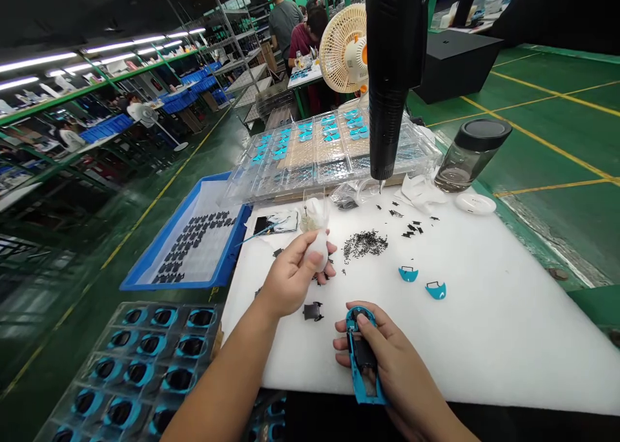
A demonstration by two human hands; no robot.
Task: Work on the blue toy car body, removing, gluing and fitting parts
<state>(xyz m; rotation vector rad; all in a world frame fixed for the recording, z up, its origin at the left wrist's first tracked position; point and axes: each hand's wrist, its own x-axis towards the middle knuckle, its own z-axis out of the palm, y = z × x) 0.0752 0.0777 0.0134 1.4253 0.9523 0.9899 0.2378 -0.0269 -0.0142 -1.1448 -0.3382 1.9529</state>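
Observation:
My left hand [295,271] is closed around a small white squeeze bottle [317,251], raised over the left part of the white work surface [484,338]. A thin tip seems to point up from it, but the clutter behind makes this hard to tell. Near the front edge, my right hand [387,355] grips a long blue plastic housing [361,377] with a black part set inside it. The right thumb presses on the housing's upper end. Between the hands lies a black plastic piece [312,311]. Two blue curved pieces [436,291] rest to the right.
An electric screwdriver [387,106] hangs overhead, above a pile of small black screws [365,244]. Clear trays [300,170] with blue parts stand behind. A blue bin [220,261] and a tray of housings [138,374] sit left. A lidded jar [469,157] stands at the back right.

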